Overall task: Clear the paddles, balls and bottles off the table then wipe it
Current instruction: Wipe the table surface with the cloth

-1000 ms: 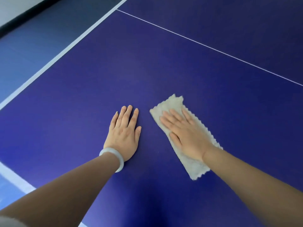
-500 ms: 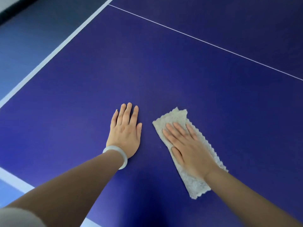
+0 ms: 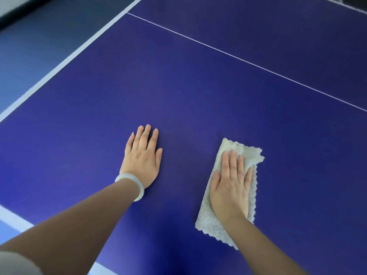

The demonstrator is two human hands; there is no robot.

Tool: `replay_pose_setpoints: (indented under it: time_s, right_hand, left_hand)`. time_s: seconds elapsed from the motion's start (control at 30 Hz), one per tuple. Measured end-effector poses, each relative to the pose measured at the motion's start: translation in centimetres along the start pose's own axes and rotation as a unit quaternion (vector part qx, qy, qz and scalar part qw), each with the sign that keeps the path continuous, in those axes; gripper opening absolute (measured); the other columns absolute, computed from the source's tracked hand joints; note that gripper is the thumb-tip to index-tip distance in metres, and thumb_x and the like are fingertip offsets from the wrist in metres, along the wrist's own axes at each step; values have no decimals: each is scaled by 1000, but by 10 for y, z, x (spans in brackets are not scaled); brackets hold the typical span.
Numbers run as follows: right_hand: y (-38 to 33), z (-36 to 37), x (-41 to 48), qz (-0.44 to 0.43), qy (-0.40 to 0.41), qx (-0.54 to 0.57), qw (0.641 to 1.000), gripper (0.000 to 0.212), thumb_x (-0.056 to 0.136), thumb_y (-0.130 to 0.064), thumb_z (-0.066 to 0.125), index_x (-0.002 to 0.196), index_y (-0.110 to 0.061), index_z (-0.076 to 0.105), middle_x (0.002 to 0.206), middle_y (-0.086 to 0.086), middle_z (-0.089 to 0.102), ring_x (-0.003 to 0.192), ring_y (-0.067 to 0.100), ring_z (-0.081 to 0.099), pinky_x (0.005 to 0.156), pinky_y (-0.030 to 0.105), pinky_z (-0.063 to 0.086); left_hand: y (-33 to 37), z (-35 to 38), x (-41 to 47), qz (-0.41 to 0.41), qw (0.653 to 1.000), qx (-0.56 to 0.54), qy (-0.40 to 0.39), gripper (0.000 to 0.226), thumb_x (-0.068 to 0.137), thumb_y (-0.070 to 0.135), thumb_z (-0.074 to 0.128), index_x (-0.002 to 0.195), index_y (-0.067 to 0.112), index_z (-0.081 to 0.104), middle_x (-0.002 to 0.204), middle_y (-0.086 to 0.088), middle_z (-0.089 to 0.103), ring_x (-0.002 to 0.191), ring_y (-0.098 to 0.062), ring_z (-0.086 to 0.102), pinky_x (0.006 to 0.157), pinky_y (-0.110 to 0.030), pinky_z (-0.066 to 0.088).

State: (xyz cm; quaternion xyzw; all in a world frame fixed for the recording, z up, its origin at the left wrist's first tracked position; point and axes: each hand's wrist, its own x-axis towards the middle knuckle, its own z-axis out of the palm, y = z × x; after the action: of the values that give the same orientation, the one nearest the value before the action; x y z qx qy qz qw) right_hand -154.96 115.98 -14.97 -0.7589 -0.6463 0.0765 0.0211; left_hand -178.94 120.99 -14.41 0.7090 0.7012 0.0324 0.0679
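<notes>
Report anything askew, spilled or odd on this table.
Nothing serious. The cloth is rumpled at its far right corner, beyond the right hand pressing it. The left hand rests flat on the table. No spill or damage shows.

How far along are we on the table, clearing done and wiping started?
Done, as far as this view shows: no paddles, balls or bottles on the table. In hand: the right hand presses flat on the cloth, wiping, while the left hand rests flat on bare surface. Left: the remaining tabletop, including whatever lies out of frame.
</notes>
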Motion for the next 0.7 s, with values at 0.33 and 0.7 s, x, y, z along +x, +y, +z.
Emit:
replay_pose_setpoints:
  time_s: [0.33,0.7]
  right_hand:
    - [2,4,1,-3,13,-11,1000,63,99,-41,7,158,-19,3,166,-3,-3,153,17,-6,123,47,-6]
    - [-135,5,49,-173,-41,-5,984,66,96,-38,1,157,-12,-1,166,5,-3,153,25,-5,123,53,-1]
  left_hand:
    - [-106,-18,-59,-177,982,-50,33,56,102,37,37,152,11,34,160,-14,23,151,-29,12,122,-45,6]
    - [-121,-15,-71,-219,975,-8,31,70,95,54,5,157,24,20,164,-3,15,152,-18,2,122,-40,-3]
